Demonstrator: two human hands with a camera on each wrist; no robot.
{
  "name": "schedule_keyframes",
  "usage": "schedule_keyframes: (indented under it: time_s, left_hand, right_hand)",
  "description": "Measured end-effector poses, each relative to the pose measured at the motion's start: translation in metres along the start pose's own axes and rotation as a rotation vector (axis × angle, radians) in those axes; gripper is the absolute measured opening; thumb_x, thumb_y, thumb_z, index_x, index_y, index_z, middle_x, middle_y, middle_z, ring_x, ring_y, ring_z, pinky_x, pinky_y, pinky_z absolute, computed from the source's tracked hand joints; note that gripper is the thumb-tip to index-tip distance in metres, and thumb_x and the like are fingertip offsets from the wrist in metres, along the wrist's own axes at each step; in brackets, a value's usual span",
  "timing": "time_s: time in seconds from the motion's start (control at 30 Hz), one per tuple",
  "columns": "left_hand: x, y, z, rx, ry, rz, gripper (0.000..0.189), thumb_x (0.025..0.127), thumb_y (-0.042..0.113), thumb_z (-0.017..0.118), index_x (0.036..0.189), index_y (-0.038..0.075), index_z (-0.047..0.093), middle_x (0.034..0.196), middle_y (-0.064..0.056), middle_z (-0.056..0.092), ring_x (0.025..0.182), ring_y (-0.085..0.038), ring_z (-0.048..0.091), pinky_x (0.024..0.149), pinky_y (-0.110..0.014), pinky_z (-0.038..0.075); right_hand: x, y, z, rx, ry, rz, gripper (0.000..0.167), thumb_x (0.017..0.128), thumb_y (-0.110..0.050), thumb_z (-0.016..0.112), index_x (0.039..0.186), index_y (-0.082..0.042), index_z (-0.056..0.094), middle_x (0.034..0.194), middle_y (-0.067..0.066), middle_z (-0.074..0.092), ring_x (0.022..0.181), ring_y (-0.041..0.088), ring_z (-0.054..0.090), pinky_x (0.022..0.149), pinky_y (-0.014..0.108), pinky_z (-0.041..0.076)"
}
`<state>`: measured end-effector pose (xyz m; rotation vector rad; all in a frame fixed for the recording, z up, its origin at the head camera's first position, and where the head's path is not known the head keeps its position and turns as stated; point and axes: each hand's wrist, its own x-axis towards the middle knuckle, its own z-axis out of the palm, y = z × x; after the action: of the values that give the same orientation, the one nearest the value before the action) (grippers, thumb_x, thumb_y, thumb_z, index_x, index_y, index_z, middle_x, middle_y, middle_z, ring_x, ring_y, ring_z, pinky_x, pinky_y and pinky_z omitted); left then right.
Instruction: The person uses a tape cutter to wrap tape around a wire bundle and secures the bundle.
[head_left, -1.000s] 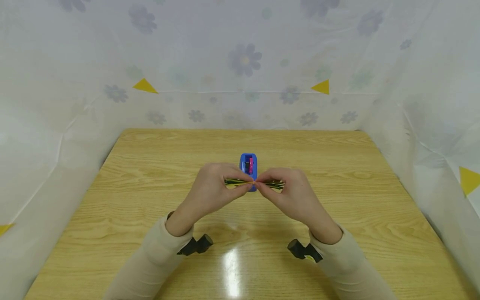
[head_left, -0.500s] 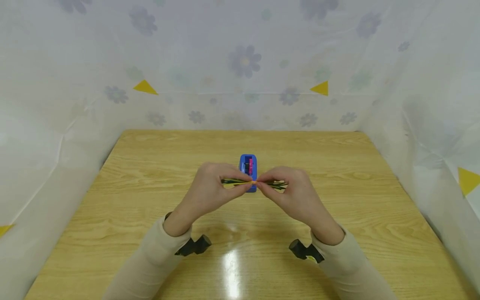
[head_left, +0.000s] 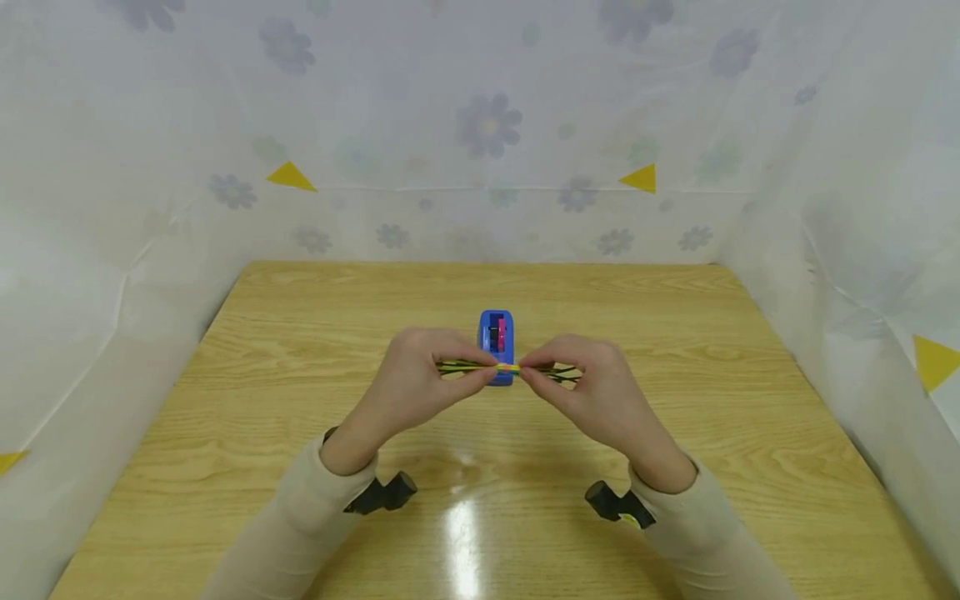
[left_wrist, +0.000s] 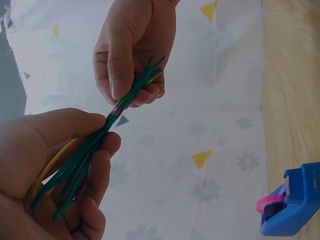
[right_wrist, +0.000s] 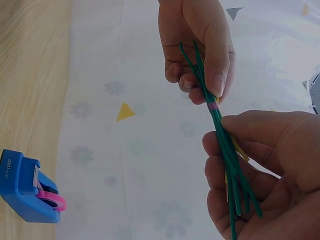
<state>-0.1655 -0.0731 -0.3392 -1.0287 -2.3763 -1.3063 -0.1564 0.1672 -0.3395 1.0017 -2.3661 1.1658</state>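
Observation:
A bundle of thin green and yellow wire-like strands (head_left: 507, 367) is held level between both hands, over the table. Around its middle goes a narrow pink band of tape (left_wrist: 116, 111). My left hand (head_left: 420, 375) pinches the bundle between thumb and fingers just left of the band. On the other side, my right hand (head_left: 588, 383) pinches it the same way. Loose strand ends fan out into both palms, as the right wrist view shows on the green strands (right_wrist: 232, 170). Just beyond the hands stands a blue tape dispenser (head_left: 496, 325), its front part overlapped by the bundle.
The dispenser carries a pink tape roll (left_wrist: 271, 204). All of this is over a wood-grain table (head_left: 337, 300). Pale flowered sheeting (head_left: 420, 133) with yellow triangles (head_left: 291, 176) hangs behind the table and along both sides.
My two hands have slid slightly apart along the bundle, so more of its banded middle shows between the fingertips. The tape dispenser stays where it was.

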Motion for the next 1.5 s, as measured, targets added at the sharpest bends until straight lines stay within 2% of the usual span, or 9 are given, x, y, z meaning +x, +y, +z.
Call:
schedule_keyframes:
  time_s: [0.17,0.4,0.6,0.87,1.1,1.17,1.33,1.5]
  left_hand:
    - [-0.002,-0.002,-0.001,0.006,-0.004,0.001,0.006,0.088,0.016,0.077,0.092,0.018,0.081,0.091,0.011,0.073,0.071,0.0,0.062,0.05,-0.026,0.044]
    - [-0.005,-0.004,-0.002,0.034,-0.015,0.004,0.006,0.087,0.016,0.077,0.092,0.017,0.081,0.09,0.01,0.073,0.063,-0.002,0.056,0.047,-0.025,0.039]
    - [-0.008,-0.006,-0.004,0.047,-0.035,0.006,0.005,0.087,0.017,0.078,0.09,0.019,0.081,0.089,0.011,0.073,0.061,-0.002,0.054,0.05,-0.025,0.039]
    - [-0.013,-0.011,0.0,0.056,-0.07,-0.007,0.005,0.087,0.016,0.077,0.089,0.02,0.081,0.087,0.013,0.072,0.065,0.0,0.055,0.053,-0.026,0.042]
    - [-0.018,-0.016,0.002,0.053,-0.11,-0.018,0.006,0.086,0.015,0.078,0.089,0.02,0.081,0.087,0.014,0.072,0.063,-0.002,0.054,0.051,-0.024,0.038]
    - [-0.019,-0.018,0.003,0.042,-0.124,-0.02,0.005,0.087,0.015,0.078,0.089,0.019,0.081,0.086,0.013,0.072,0.066,-0.001,0.057,0.054,-0.024,0.042]
    - [-0.023,-0.022,0.007,0.031,-0.162,-0.063,0.005,0.087,0.015,0.078,0.089,0.018,0.081,0.087,0.012,0.073,0.076,0.0,0.064,0.064,-0.025,0.05]
    - [-0.028,-0.026,0.011,0.043,-0.203,-0.121,0.004,0.086,0.015,0.078,0.089,0.015,0.081,0.087,0.011,0.073,0.079,-0.002,0.065,0.068,-0.026,0.052]
  right_hand:
    - [0.0,0.001,0.0,-0.006,0.0,-0.015,0.014,0.086,-0.004,0.077,0.092,-0.016,0.077,0.089,-0.011,0.07,0.078,0.006,0.065,0.063,0.025,0.054]
    - [-0.002,0.004,-0.001,-0.008,-0.009,-0.029,0.014,0.086,-0.003,0.076,0.092,-0.016,0.077,0.09,-0.01,0.07,0.079,0.006,0.065,0.064,0.026,0.053]
    - [-0.004,0.005,-0.001,-0.008,-0.019,-0.04,0.016,0.086,-0.002,0.076,0.092,-0.017,0.077,0.09,-0.011,0.069,0.08,0.006,0.064,0.066,0.027,0.053]
    - [-0.01,0.011,0.002,0.02,-0.079,-0.041,0.016,0.086,0.0,0.075,0.092,-0.015,0.077,0.089,-0.01,0.068,0.079,0.006,0.063,0.065,0.029,0.054]
    - [-0.016,0.018,0.007,0.026,-0.13,-0.005,0.011,0.087,-0.003,0.076,0.093,-0.012,0.077,0.09,-0.008,0.069,0.081,0.006,0.063,0.066,0.027,0.053]
    - [-0.018,0.02,0.008,0.032,-0.142,0.006,0.01,0.087,-0.005,0.076,0.094,-0.013,0.077,0.09,-0.006,0.07,0.081,0.006,0.063,0.066,0.026,0.053]
    - [-0.021,0.023,0.013,0.038,-0.169,0.033,0.01,0.087,-0.005,0.076,0.093,-0.013,0.077,0.09,-0.006,0.07,0.081,0.005,0.064,0.067,0.026,0.054]
    - [-0.026,0.027,0.02,0.041,-0.196,0.055,0.008,0.086,-0.004,0.076,0.091,-0.01,0.077,0.088,-0.005,0.07,0.081,0.005,0.064,0.069,0.027,0.055]
